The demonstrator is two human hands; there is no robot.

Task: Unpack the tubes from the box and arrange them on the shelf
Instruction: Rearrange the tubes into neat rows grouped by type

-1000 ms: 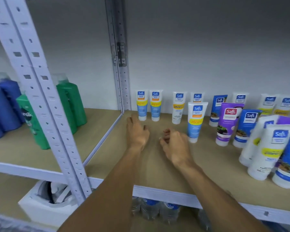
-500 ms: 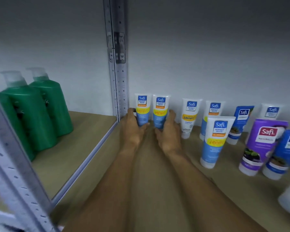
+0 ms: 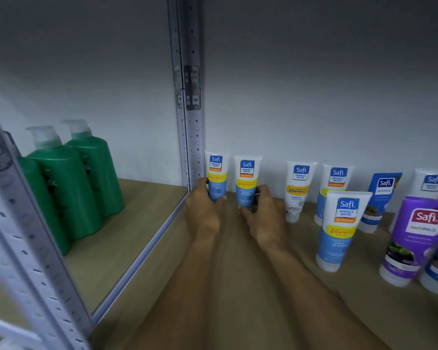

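A: Wooden shelf [image 3: 301,251], back-left corner: left hand [image 3: 203,214], fingers clamped on corner tube [image 3: 216,179]; right hand [image 3: 266,218] likewise on second tube [image 3: 247,184].
B: Keep both upright, labels forward; slide them snug beside the post [image 3: 190,147], evenly spaced.

Plain pale wall [image 3: 314,84], dimly lit and shading darker toward the top. A grey perforated metal upright [image 3: 191,122] stands against it, dividing a light wooden shelf [image 3: 238,253] from the neighbouring shelf [image 3: 137,236] at left; a metal rail [image 3: 144,253] edges their junction. A blurred front upright [image 3: 31,248] crosses the near left.
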